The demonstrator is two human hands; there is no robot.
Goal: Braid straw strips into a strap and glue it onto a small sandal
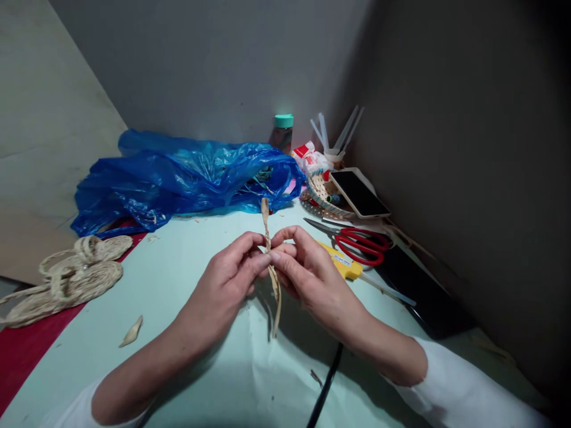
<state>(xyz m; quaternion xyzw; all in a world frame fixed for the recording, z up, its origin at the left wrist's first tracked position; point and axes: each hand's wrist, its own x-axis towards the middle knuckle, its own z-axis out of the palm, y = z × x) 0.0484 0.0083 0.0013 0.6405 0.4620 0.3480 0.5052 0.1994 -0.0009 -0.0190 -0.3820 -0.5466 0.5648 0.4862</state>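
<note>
A thin tan straw strip (276, 297) is pinched between both hands above the pale green table sheet (187, 279). My left hand (229, 276) grips it from the left with thumb and fingertips. My right hand (307, 270) meets it from the right, fingertips touching the left ones. One end of the strip rises toward the blue bag; the other hangs down toward me. A yellow glue gun (345, 266) lies just behind my right hand, partly hidden by it.
A crumpled blue plastic bag (178, 178) fills the back. Woven straw sandals (71, 276) lie at left on red cloth. Red-handled scissors (361, 244), a phone (360, 194) on a woven basket, a teal-capped jar (282, 132) and a black cable (325, 386) sit at right.
</note>
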